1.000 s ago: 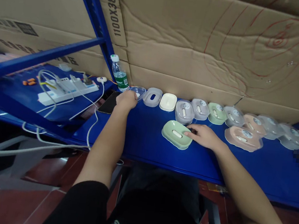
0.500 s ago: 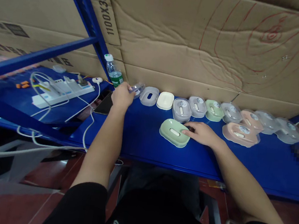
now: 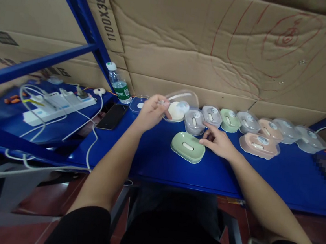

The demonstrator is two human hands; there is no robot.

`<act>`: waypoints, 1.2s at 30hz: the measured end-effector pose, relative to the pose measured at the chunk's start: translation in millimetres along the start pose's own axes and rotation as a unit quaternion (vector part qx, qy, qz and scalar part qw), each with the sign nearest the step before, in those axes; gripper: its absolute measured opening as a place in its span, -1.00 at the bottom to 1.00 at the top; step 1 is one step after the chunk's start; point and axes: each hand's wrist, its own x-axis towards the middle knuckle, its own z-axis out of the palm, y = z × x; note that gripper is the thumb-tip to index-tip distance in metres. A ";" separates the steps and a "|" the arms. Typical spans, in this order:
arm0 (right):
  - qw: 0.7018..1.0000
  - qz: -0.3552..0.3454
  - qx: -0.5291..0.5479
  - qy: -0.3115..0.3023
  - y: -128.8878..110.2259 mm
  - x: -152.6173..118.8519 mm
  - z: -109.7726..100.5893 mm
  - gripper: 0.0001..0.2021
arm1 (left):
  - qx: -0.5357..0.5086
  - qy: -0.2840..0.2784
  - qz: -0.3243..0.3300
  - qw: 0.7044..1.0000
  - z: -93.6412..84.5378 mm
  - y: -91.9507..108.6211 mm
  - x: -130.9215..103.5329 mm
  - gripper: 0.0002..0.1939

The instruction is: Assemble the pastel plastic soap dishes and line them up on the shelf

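My left hand pinches the edge of a clear plastic lid, which is tilted above a cream dish. Another clear lid with a round white label lies just left of that hand. In front of me sits a pale green soap dish without a cover, a white oval piece in its middle. Beside its right rim is my right hand, thumb and forefinger apart; whether the thumb touches the rim I cannot tell. The forefinger points at a lidded grey box.
Several lidded boxes, among them a green one and a pink one, line the back right of the blue shelf. To the left are a water bottle, a phone and a power strip with trailing white cables.
My left hand has lifted a clear lid from beside the bottle and brought it right, over the cream dish. My right thumb has drawn back from the green dish's inside to its rim.
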 end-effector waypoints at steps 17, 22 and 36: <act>0.993 -0.103 -0.044 0.046 -5.5 -6.0 -15.5 -0.07 | -0.031 -0.198 -0.128 0.971 45.7 -12.0 -6.2 -0.60; 0.990 -0.137 -0.027 -0.034 -9.2 -8.0 -8.4 0.15 | 0.012 -0.216 -0.047 0.975 53.5 -12.9 -10.5 -0.49; 0.983 -0.176 -0.032 -0.028 13.4 -5.2 -10.0 0.04 | -0.120 -0.291 -0.183 0.931 33.6 -8.5 -6.4 0.09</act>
